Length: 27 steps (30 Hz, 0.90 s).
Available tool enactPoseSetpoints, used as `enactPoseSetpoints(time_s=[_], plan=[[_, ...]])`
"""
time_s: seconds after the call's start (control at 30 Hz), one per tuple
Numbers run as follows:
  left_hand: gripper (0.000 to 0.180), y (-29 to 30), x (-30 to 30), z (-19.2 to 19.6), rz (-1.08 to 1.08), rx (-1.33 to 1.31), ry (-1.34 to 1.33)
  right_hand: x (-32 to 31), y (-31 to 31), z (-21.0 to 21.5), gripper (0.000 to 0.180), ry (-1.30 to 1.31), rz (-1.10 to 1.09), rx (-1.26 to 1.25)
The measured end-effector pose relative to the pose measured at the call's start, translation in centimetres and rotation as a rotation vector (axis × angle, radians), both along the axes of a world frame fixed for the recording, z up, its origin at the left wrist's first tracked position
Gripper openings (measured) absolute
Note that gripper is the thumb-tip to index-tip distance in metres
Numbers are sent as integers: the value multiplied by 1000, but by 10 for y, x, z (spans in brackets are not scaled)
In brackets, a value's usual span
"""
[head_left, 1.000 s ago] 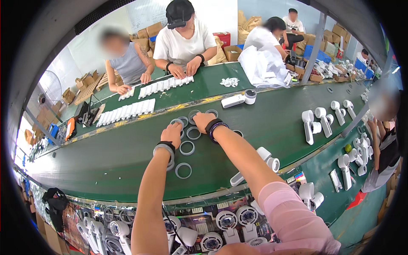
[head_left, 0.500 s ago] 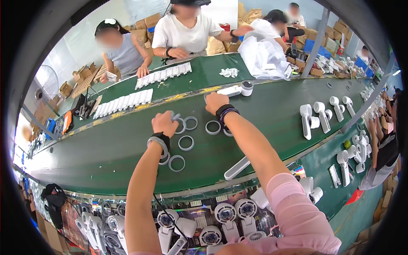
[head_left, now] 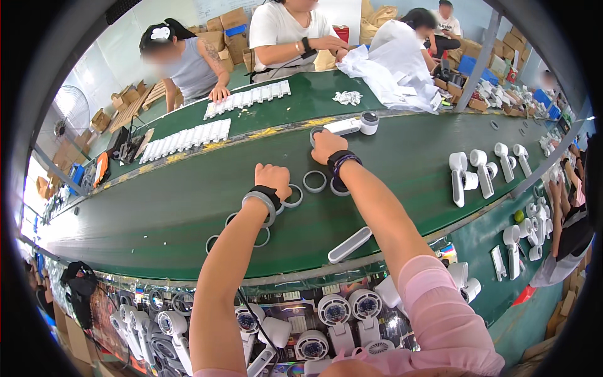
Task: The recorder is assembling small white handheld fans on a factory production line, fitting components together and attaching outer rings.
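Observation:
My right hand has its fingers closed on a grey ring at the handle end of a white handheld fan, which lies near the belt's far edge. To its left, my left hand is palm down with fingers curled in; whatever they hold is hidden. A loose grey ring lies by its thumb side, partly covered. Another grey ring hangs around my left wrist. Between my hands lies a grey ring, and one more ring sits under my right wrist. Several others lie around my left forearm.
A white elongated part lies at the belt's near edge. Several white handheld fans stand to the right. Below, fan heads cover the near shelf. Across the green belt, people work beside rows of white parts.
My left hand has moved right, and the ring that showed at its fingers is no longer visible there. Several loose rings have shifted left and nearer. My right hand stays by the fan's handle.

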State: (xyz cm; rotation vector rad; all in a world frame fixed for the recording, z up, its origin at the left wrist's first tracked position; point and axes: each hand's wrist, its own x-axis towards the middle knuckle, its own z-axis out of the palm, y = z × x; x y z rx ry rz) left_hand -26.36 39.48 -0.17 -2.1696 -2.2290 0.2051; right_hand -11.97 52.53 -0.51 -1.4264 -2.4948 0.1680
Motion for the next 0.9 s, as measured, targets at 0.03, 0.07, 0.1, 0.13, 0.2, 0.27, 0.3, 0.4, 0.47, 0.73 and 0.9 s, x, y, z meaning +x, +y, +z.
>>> enactPoseSetpoints(time_s=[0.03, 0.07, 0.1, 0.13, 0.2, 0.27, 0.3, 0.4, 0.47, 0.73, 0.9], plan=[[23, -1, -5, -1, 5, 63, -38, 0, 2, -3, 28, 0, 6, -4], [26, -2, -10, -2, 10, 127, -75, -1, 5, -6, 30, -42, -6, -30], [26, -4, -16, -1, 18, 115, -78, -2, 5, -8, 32, -88, -16, -64], [30, -6, -24, 6, 89, 215, -187, -5, 6, -3, 33, -116, -10, -152], [34, -16, -42, 20, 176, 305, -292, -7, -5, 2, 23, -117, 18, -100], [36, -24, -58, 34, 245, 205, -387, -4, -9, 11, 22, -162, 37, -162], [35, -33, -63, 32, 198, 241, -363, -3, -12, 17, 23, -194, 80, -152], [32, -57, -56, 20, 50, 317, -332, -3, -24, 27, 24, -203, 139, -125], [31, -73, -38, 27, 39, 206, -274, -3, -42, 33, 24, -99, 261, -178], [23, -101, -11, -1, -206, 230, -34, -5, -92, 23, 20, -361, 476, -51], [33, -97, -27, 17, -35, 44, -117, 4, -92, 53, 19, -374, 450, -78]])
